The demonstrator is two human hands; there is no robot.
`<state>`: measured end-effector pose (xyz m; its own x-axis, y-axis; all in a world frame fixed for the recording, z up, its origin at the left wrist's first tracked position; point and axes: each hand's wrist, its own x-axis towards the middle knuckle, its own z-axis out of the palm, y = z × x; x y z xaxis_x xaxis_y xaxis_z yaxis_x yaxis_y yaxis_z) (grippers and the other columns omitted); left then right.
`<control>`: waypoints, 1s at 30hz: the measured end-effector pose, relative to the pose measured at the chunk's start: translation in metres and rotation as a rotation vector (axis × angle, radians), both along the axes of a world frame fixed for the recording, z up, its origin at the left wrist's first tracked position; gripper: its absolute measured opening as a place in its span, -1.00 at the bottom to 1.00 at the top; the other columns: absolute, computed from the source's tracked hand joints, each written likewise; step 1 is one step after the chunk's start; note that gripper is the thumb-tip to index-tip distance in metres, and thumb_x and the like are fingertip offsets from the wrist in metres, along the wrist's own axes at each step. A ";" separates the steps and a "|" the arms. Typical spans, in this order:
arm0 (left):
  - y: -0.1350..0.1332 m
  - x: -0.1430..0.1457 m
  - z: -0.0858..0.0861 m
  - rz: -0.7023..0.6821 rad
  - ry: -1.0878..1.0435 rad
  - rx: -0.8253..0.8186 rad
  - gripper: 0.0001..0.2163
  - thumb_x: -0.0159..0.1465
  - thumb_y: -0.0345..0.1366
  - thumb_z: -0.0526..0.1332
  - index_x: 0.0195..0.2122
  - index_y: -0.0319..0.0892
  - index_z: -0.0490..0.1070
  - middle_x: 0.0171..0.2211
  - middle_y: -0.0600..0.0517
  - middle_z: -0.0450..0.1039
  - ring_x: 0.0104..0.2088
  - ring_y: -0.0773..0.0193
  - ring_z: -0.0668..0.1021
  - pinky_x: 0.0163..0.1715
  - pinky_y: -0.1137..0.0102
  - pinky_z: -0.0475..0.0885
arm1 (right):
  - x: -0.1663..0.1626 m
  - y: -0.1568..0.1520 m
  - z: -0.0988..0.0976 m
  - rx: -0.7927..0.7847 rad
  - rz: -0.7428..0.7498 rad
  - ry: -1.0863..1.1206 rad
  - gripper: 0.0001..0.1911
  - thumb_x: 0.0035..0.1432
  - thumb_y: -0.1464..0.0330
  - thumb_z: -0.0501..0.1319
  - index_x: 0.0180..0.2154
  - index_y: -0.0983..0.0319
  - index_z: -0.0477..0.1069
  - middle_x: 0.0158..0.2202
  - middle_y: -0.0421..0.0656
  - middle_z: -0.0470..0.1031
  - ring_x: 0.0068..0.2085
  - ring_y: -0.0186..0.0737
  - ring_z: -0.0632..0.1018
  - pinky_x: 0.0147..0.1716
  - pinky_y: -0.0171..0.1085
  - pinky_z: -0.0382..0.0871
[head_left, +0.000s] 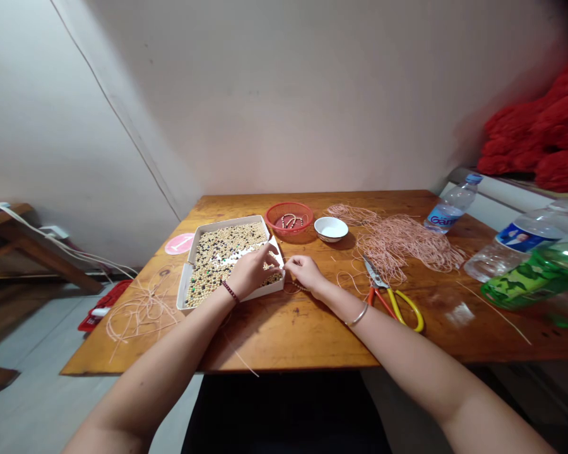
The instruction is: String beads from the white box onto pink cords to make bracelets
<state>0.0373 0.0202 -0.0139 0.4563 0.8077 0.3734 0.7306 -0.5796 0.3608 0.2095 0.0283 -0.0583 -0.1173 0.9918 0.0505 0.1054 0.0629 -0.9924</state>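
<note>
My left hand (pixel 253 272) is over the right edge of a shallow white box (pixel 183 287). Its fingers are bent towards the thumb, and anything between them is too small to make out. Many small beads (pixel 227 243) fill the box, mostly cream, with some dark and green ones. Just right of the box, my right hand (pixel 305 272) is closed in a pinch, its fingertips close to those of the left. From the pinch a thin cord with beads on it (pixel 301 287) hangs down beside the hand onto the table.
Behind the hands stand a red mesh basket (pixel 289 207) with a beaded string inside and a white bowl (pixel 331 228). Pink cord (pixel 402 243), pliers (pixel 392 299) and bottles (pixel 454 203) lie or stand on the right. Loose cord (pixel 139 312) lies left on the wooden table (pixel 284 347).
</note>
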 end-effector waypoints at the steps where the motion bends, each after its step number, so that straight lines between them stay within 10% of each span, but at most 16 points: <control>1: 0.000 0.000 0.000 0.001 0.000 0.001 -0.65 0.14 -0.16 0.31 -0.10 -0.07 0.26 -0.34 0.11 0.56 -0.36 0.28 0.58 -0.37 0.44 0.37 | 0.000 0.000 0.000 0.001 0.005 0.001 -0.82 -0.16 0.28 0.16 -0.62 0.26 0.32 -0.64 -0.30 0.25 -0.55 -0.39 0.23 -0.53 -0.37 0.07; 30: 0.000 0.000 -0.003 0.023 0.029 0.060 -0.64 0.10 -0.17 0.34 -0.15 -0.09 0.26 -0.37 0.10 0.49 -0.40 0.30 0.51 -0.43 0.45 0.30 | 0.000 -0.002 0.004 -0.002 0.023 0.009 -0.82 -0.17 0.28 0.16 -0.65 0.25 0.29 -0.66 -0.31 0.22 -0.56 -0.40 0.22 -0.52 -0.37 0.07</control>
<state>0.0370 0.0206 -0.0167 0.4493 0.7944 0.4086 0.7535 -0.5828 0.3043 0.2094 0.0260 -0.0546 -0.1395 0.9890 0.0492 0.0955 0.0629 -0.9934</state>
